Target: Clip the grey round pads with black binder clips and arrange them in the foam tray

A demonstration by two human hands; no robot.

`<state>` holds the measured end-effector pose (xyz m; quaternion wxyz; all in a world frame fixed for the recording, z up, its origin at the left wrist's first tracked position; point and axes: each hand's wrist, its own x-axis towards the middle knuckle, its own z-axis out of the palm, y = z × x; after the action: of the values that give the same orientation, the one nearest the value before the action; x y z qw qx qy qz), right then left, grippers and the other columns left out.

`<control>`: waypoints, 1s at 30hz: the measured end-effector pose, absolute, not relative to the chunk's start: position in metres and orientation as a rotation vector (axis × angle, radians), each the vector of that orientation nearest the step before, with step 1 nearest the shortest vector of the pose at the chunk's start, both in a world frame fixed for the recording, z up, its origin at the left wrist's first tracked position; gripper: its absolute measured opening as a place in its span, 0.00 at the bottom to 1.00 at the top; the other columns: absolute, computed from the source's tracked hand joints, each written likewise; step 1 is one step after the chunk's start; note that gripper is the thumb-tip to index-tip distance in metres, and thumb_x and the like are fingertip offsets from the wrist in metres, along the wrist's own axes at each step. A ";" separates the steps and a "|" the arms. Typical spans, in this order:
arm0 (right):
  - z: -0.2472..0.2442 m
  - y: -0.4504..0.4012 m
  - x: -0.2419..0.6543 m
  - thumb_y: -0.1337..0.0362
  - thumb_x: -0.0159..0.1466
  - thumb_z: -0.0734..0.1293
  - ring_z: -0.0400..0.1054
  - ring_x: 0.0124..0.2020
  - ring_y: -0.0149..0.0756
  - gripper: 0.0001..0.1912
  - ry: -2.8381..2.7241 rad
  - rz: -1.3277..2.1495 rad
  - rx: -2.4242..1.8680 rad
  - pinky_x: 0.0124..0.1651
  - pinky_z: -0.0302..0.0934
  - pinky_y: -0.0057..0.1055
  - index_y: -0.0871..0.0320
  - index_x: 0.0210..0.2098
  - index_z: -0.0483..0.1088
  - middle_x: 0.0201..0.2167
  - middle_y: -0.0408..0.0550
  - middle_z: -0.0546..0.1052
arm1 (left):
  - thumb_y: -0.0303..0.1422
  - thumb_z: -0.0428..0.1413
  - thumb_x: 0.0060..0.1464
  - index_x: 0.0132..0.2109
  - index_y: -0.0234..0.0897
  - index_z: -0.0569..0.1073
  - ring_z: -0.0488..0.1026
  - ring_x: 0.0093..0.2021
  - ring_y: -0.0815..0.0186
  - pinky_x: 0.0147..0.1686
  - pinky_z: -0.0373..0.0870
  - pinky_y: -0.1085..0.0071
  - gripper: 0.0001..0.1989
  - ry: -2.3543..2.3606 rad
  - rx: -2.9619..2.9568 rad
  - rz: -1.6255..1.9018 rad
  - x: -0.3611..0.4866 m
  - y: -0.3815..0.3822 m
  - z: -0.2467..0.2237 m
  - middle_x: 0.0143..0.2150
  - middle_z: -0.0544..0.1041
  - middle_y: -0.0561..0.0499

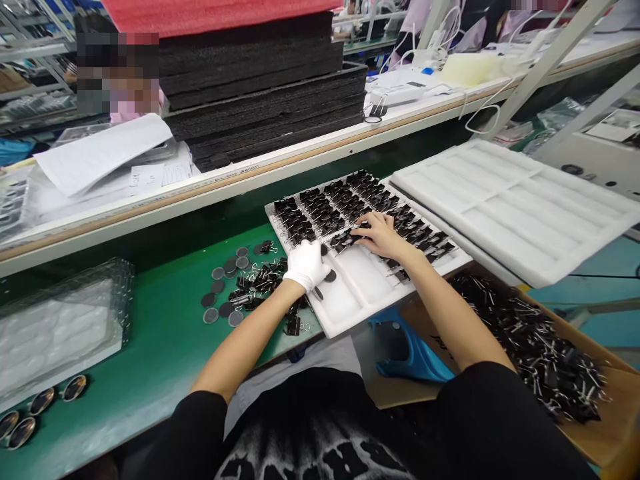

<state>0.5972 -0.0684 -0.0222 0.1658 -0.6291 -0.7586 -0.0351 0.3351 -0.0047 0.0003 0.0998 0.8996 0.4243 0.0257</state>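
Touching black clips (325,212) in white tray (340,300) with bent right hand (377,235), curling gloved left hand (305,263) at its edge, with both grips unclear. Probably light, stiff, springy; best pinched by the body

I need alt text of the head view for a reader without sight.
A white-gloved left hand and a bare right hand are over a white foam tray partly filled with black binder clips. Round dark discs and more clips lie left of the tray on a green tabletop; a brown cardboard box of clips stands at lower right.
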 end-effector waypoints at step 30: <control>-0.029 -0.118 0.459 0.64 0.64 0.68 0.72 0.46 0.54 0.16 -2.314 0.140 -1.900 0.45 0.66 0.45 0.56 0.51 0.75 0.46 0.59 0.79 | 0.34 0.65 0.51 0.46 0.36 0.70 0.75 0.37 0.68 0.40 0.73 0.70 0.17 1.028 1.714 0.796 0.317 -0.016 0.005 0.40 0.80 0.49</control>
<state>0.4588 -0.1180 -0.0287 0.0721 -0.6322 -0.7701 0.0464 0.3166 -0.0155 0.0052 0.4752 0.7009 0.4206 0.3256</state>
